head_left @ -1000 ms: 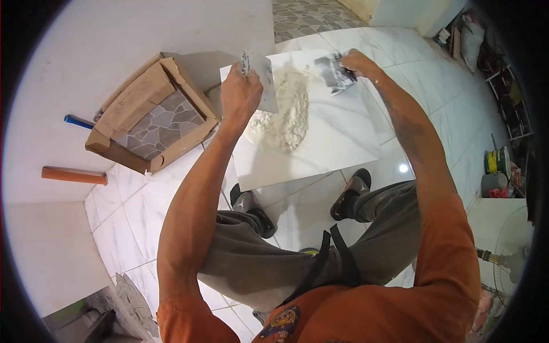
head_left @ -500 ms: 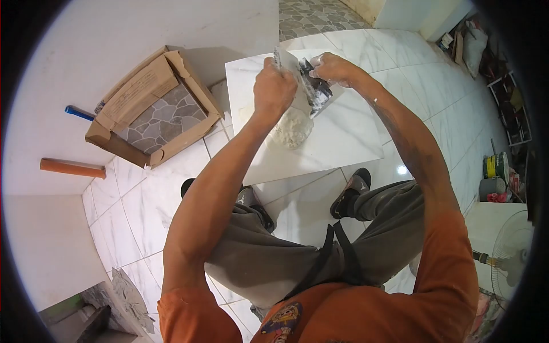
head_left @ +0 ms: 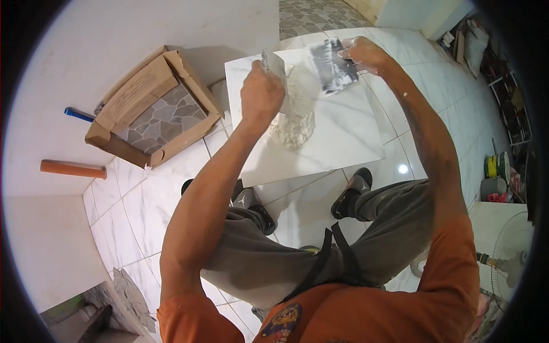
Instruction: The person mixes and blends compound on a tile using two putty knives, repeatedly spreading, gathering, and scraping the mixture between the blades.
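A large white marble-patterned tile [head_left: 343, 140] lies on the floor in front of me, bearing a lumpy mound of off-white putty [head_left: 293, 128]. My left hand [head_left: 262, 94] is closed around a pale flat scraper [head_left: 277, 66], its blade upright at the mound's left side. Its grip is mostly hidden by my fingers. Over the tile's far right part, my right hand [head_left: 366, 54] pinches a dark rectangular scraper [head_left: 334, 71] by its right edge. White putty smears the dark face, and white residue coats the right fingers. The two scrapers are apart.
An open cardboard box frame [head_left: 157, 108] leans at the left wall, beside a blue handle [head_left: 79, 114] and an orange pipe [head_left: 73, 168]. My shoes [head_left: 350, 191] flank the tile's near edge. Paint cans [head_left: 496, 166] and a fan [head_left: 510, 257] stand at the right.
My right hand has moved right and away from the left, turning the dark scraper so its smeared face shows. My left hand has shifted slightly left and down with its scraper.
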Demonstrator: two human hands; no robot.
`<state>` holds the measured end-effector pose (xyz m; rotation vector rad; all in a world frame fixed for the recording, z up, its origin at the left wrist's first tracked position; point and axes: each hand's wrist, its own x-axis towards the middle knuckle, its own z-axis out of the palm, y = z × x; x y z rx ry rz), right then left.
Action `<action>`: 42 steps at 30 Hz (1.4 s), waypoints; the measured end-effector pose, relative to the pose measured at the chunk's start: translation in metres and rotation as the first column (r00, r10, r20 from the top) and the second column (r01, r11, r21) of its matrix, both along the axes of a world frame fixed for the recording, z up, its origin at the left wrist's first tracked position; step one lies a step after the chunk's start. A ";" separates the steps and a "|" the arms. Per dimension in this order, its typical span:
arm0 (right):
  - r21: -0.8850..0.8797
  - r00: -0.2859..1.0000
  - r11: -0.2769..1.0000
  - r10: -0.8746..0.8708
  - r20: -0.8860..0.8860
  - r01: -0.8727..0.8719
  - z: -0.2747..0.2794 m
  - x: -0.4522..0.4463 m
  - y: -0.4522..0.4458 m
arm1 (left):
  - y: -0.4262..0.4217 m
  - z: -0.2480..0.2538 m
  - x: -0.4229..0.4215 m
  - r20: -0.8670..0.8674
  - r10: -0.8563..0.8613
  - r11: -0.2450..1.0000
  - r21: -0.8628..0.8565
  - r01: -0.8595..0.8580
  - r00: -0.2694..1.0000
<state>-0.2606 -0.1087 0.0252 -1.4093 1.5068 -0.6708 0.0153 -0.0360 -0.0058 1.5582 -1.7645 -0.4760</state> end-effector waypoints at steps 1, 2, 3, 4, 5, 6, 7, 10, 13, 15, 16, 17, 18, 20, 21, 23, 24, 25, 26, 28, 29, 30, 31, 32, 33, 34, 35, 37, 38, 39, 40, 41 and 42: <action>-0.015 0.993 0.996 -0.084 -0.077 0.083 -0.008 -0.011 -0.009 | 0.001 0.004 0.004 -0.002 0.012 1.000 -0.007 -0.012 1.000; -0.039 0.974 0.986 -0.166 -0.152 0.162 -0.016 -0.021 -0.019 | 0.001 0.008 0.008 -0.004 0.027 1.000 -0.015 -0.027 1.000; -0.020 0.976 0.988 -0.152 -0.158 0.151 -0.032 -0.039 -0.037 | -0.002 0.008 0.013 -0.039 0.018 1.000 -0.021 -0.019 0.999; 0.000 0.977 0.990 -0.139 -0.161 0.140 -0.052 -0.059 -0.058 | -0.004 0.009 0.018 -0.045 0.025 1.000 -0.018 -0.026 0.999; 0.021 0.979 0.991 -0.124 -0.164 0.129 -0.063 -0.067 -0.070 | -0.006 0.009 0.023 -0.051 0.033 0.999 -0.016 -0.033 0.998; 0.009 0.975 0.990 -0.136 -0.175 0.140 -0.063 -0.062 -0.070 | -0.007 0.009 0.027 -0.057 0.041 0.999 -0.013 -0.042 0.998; -0.004 0.971 0.989 -0.148 -0.185 0.150 -0.065 -0.055 -0.071 | -0.010 0.010 0.031 -0.078 0.053 0.998 -0.023 -0.054 0.996; -0.069 0.921 0.995 -0.091 -0.378 0.070 -0.071 -0.020 -0.090 | -0.011 0.015 0.041 -0.134 0.094 0.996 0.010 -0.094 0.987; -0.112 0.748 0.958 0.131 -0.651 -0.265 -0.079 0.025 -0.114 | -0.011 0.022 0.048 -0.144 0.131 0.989 0.086 -0.119 0.981; -0.051 0.675 0.901 0.284 -0.681 -0.431 -0.091 0.052 -0.128 | -0.016 0.017 0.053 -0.104 0.124 0.991 0.058 -0.119 0.987; -0.031 0.682 0.876 0.351 -0.641 -0.481 -0.086 0.068 -0.123 | -0.019 0.008 0.054 -0.123 0.129 0.991 0.058 -0.122 0.984; -0.016 0.683 0.847 0.417 -0.600 -0.531 -0.082 0.082 -0.114 | -0.023 0.001 0.055 -0.143 0.134 0.990 0.057 -0.127 0.981; -0.001 0.676 0.813 0.483 -0.556 -0.582 -0.076 0.093 -0.104 | -0.025 -0.003 0.056 -0.163 0.141 0.989 0.058 -0.133 0.977; -0.021 0.621 0.770 0.499 -0.605 -0.638 -0.064 0.099 -0.093 | -0.025 -0.001 0.056 -0.239 0.122 0.988 0.123 -0.094 0.964; -0.026 0.593 0.748 0.503 -0.629 -0.663 -0.056 0.101 -0.086 | -0.023 0.000 0.054 -0.278 0.111 0.985 0.156 -0.069 0.954; 0.047 0.598 0.757 0.550 -0.582 -0.651 -0.026 0.102 -0.064 | -0.015 0.009 0.050 -0.271 0.115 0.988 0.136 -0.080 0.956; 0.082 0.602 0.761 0.570 -0.559 -0.644 -0.018 0.101 -0.055 | -0.012 0.012 0.048 -0.268 0.115 0.989 0.124 -0.084 0.957; 0.067 0.636 0.776 0.561 -0.530 -0.627 -0.015 0.098 -0.047 | -0.009 0.014 0.045 -0.248 0.101 0.993 0.087 -0.082 0.964; 0.053 0.671 0.791 0.550 -0.498 -0.610 -0.011 0.094 -0.038 | -0.006 0.015 0.042 -0.226 0.088 0.996 0.051 -0.079 0.970; 0.038 0.708 0.819 0.518 -0.480 -0.573 -0.005 0.090 -0.024 | -0.005 0.013 0.035 -0.175 0.068 0.997 -0.031 -0.075 0.982; 0.036 0.714 0.832 0.496 -0.494 -0.553 -0.004 0.089 -0.017 | -0.004 0.011 0.030 -0.145 0.060 0.995 -0.076 -0.072 0.988; 0.034 0.720 0.846 0.474 -0.506 -0.533 -0.004 0.088 -0.008 | -0.001 0.010 0.024 -0.113 0.053 0.990 -0.121 -0.067 0.992; 0.026 0.769 0.883 0.423 -0.479 -0.470 -0.003 0.088 0.003 | 0.004 0.009 0.018 -0.126 0.036 0.994 -0.102 -0.050 0.991; -0.009 0.834 0.904 0.391 -0.389 -0.428 -0.006 0.086 0.010 | 0.010 0.008 0.010 -0.138 0.019 0.996 -0.084 -0.031 0.990; -0.038 0.888 0.924 0.354 -0.293 -0.381 -0.009 0.088 0.018 | 0.014 0.005 0.003 -0.151 0.002 0.998 -0.065 -0.011 0.989; -0.061 0.930 0.942 0.313 -0.193 -0.330 -0.011 0.087 0.025 | 0.017 0.002 -0.003 -0.149 -0.016 0.996 -0.090 0.002 0.989; 0.036 0.955 0.969 0.247 -0.164 -0.244 -0.010 0.088 0.029 | 0.020 -0.002 -0.009 -0.148 -0.032 0.993 -0.115 0.015 0.988; 0.001 0.983 0.983 0.181 -0.038 -0.181 -0.013 0.084 0.041 | 0.027 -0.002 -0.018 -0.137 -0.076 0.986 -0.157 0.054 0.988; -0.013 0.989 0.989 0.148 0.026 -0.147 -0.014 0.082 0.046 | 0.029 -0.002 -0.022 -0.132 -0.085 0.986 -0.153 0.065 0.988; -0.007 0.989 0.989 0.145 -0.029 -0.145 -0.009 0.080 0.051 | 0.031 0.001 -0.026 -0.126 -0.094 0.986 -0.149 0.075 0.988; 0.001 0.987 0.990 0.141 -0.081 -0.142 -0.005 0.078 0.056 | 0.033 0.003 -0.028 -0.118 -0.104 0.986 -0.143 0.087 0.988; 0.010 0.981 0.990 0.140 -0.133 -0.140 -0.001 0.077 0.061 | 0.035 0.005 -0.028 -0.094 -0.101 0.987 -0.131 0.089 0.990; -0.023 0.986 0.986 0.165 -0.028 -0.166 0.002 0.072 0.066 | 0.033 0.006 -0.025 -0.072 -0.096 0.989 -0.119 0.088 0.993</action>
